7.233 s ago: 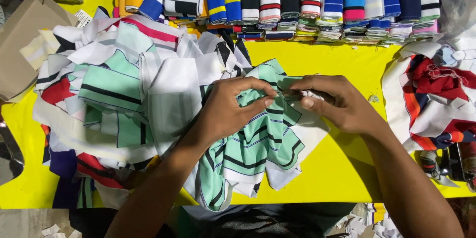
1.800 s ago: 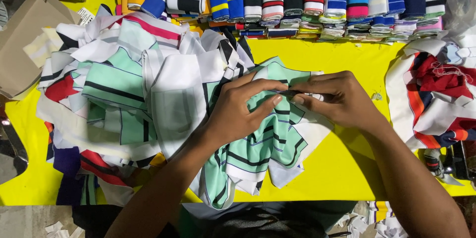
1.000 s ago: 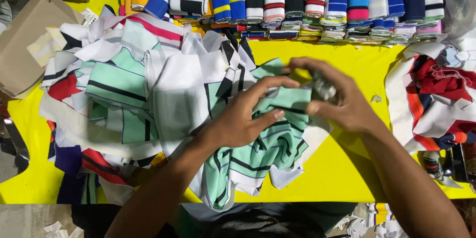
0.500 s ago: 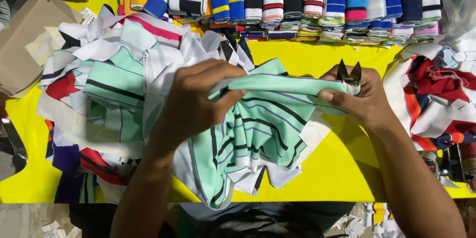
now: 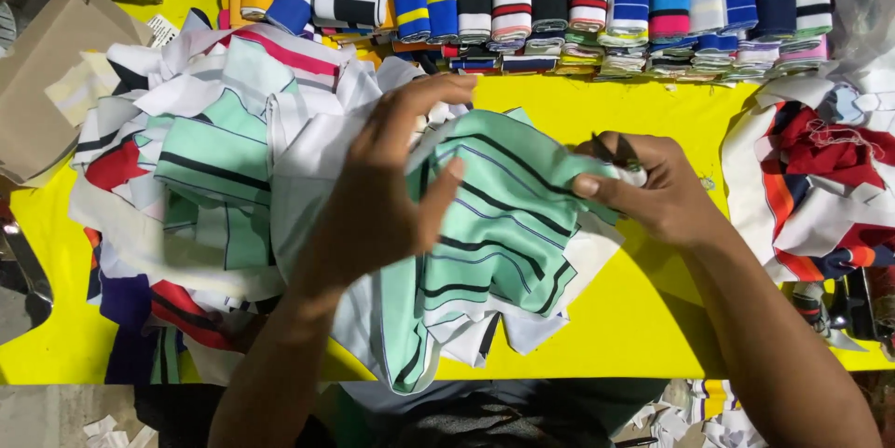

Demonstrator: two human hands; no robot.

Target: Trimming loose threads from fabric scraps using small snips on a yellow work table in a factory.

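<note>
From the head view, the left hand (image 5: pixel 387 196) pinches the mint striped cloth (image 5: pixel 508 224) near its top edge, and the right hand (image 5: pixel 653 192) has its grip clenched on the cloth's right end, above the yellow table (image 5: pixel 653 317), beside the cloth pile (image 5: pixel 196 187).

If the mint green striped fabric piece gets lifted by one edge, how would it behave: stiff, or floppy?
Probably floppy: the mint green striped fabric piece already drapes and folds between the left hand and right hand. Likely light, since fingertips alone seem to hold it. Pushed, it would probably bunch rather than slide on the yellow table.
</note>
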